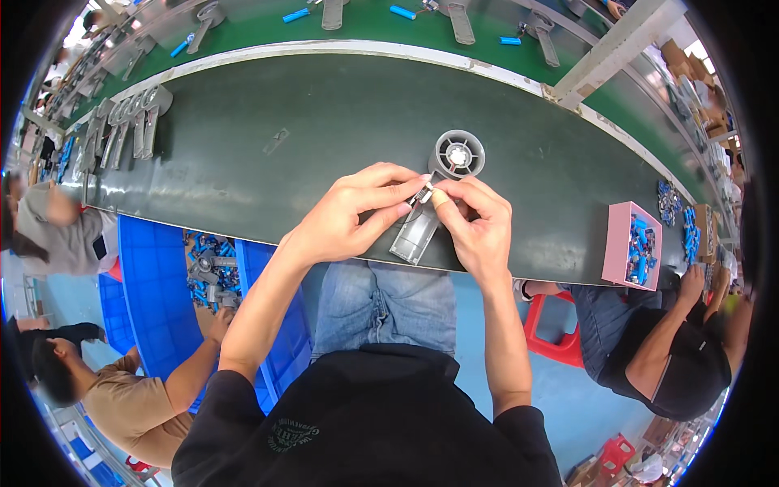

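A grey plastic fan-shaped part (442, 183), with a round ribbed head and a flat handle, lies on the dark green belt (324, 122) at its near edge. My left hand (357, 213) and my right hand (475, 223) meet over the handle. Their fingertips pinch a small metal piece at the neck of the part. My right thumb wears a pale finger cot. What sits under the fingertips is hidden.
A row of grey parts (130, 122) lies at the belt's left end. Blue bins (154, 292) with grey and blue parts stand at my left, where a crouching person reaches in. A pink box (629, 243) of blue pieces sits right, near a seated person. More parts lie on the far belt.
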Action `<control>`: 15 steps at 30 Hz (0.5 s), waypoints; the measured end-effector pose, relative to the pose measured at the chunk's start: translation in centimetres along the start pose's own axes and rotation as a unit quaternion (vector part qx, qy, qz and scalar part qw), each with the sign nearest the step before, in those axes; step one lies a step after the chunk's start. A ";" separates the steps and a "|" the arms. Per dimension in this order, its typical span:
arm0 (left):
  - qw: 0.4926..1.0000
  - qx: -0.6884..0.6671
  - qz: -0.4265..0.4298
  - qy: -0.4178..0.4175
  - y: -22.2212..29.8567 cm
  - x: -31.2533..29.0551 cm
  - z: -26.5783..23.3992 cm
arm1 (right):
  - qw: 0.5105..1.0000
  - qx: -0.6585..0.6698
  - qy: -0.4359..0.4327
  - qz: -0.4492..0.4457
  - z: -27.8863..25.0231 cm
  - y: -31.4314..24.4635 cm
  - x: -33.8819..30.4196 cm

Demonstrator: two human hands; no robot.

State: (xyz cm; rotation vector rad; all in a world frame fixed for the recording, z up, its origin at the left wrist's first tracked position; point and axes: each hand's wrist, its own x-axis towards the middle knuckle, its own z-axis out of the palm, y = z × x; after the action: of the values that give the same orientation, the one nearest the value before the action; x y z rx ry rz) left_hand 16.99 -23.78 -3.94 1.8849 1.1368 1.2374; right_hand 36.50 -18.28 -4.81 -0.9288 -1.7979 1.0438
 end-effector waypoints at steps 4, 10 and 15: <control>1.000 0.021 0.019 0.003 -0.5 -0.1 0.1 | 0.999 -0.001 0.036 -0.022 0.3 -0.2 -0.1; 1.000 -0.009 -0.004 0.018 -0.7 -0.2 0.8 | 0.992 -0.037 0.053 -0.106 0.6 0.8 -0.2; 0.999 -0.032 -0.021 0.012 -0.8 -0.3 0.8 | 0.980 -0.094 0.040 -0.174 0.6 1.3 0.3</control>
State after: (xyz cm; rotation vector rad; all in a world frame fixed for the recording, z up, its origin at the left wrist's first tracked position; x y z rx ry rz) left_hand 17.38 -23.75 -5.04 1.7943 1.1316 1.2620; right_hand 36.10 -17.66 -6.02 -0.7191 -1.9272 0.6182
